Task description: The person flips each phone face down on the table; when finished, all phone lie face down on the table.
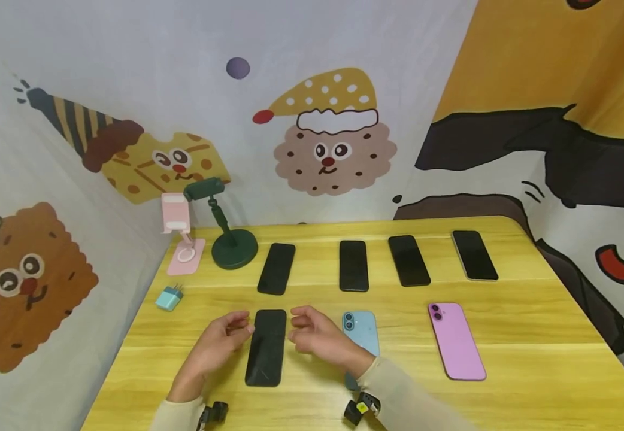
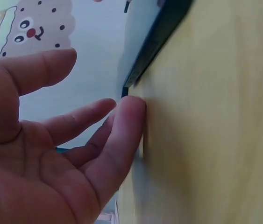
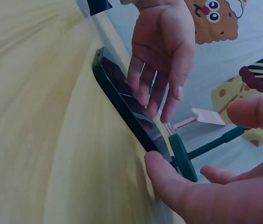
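A black smartphone point(image 1: 267, 348) lies screen up near the front of the wooden table, between both hands. My left hand point(image 1: 217, 344) is beside its left edge, fingers loosely bent and holding nothing. On the opposite side, my right hand point(image 1: 325, 342) hovers by the upper right edge with thumb and fingers apart. In the right wrist view, a right fingertip point(image 3: 157, 163) is close to the end of the phone point(image 3: 126, 100); whether it touches is unclear. The left wrist view shows a left fingertip point(image 2: 132, 107) against or just above the table, near the phone's edge point(image 2: 157, 42).
A light blue phone point(image 1: 363, 328) is partly covered by my right wrist. Right of it lies a pink phone point(image 1: 459, 341). Several black phones point(image 1: 354, 266) form a back row. A green stand point(image 1: 235, 248), pink stand point(image 1: 176, 212) and blue charger plug point(image 1: 169, 298) occupy the left side.
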A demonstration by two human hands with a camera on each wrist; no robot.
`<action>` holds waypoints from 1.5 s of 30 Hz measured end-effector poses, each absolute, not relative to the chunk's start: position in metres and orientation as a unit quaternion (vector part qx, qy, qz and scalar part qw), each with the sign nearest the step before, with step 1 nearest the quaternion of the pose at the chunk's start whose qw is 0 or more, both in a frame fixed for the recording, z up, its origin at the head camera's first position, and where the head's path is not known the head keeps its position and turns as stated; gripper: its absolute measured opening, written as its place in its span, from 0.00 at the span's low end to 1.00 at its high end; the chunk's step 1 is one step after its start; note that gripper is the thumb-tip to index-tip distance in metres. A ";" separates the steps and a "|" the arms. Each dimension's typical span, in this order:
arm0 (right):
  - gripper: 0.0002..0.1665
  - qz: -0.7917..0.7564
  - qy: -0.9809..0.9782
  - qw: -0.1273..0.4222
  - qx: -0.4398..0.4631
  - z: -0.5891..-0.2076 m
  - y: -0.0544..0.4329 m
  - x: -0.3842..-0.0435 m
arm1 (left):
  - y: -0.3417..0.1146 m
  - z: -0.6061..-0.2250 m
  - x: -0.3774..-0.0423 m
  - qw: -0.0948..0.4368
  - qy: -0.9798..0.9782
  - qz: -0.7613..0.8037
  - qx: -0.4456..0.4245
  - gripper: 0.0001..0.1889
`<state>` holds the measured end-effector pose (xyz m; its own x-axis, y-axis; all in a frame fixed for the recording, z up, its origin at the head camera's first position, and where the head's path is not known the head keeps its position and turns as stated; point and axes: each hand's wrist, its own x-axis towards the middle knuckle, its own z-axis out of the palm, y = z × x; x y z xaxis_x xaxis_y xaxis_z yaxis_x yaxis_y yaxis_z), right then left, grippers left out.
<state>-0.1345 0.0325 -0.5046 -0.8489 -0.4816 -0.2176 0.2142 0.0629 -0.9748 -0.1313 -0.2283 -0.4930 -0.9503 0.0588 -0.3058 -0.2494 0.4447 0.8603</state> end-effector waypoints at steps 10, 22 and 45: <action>0.39 -0.717 0.633 0.283 -0.070 -0.504 0.023 -0.131 | -0.221 -0.499 -0.133 0.158 0.823 0.540 -0.075 0.26; 0.42 -0.778 0.563 0.276 -0.041 -0.508 0.027 -0.130 | -0.212 -0.494 -0.133 0.161 0.849 0.499 -0.067 0.26; 0.40 -0.759 0.593 0.251 -0.091 -0.491 0.020 -0.129 | -0.203 -0.489 -0.129 0.182 0.856 0.484 -0.015 0.36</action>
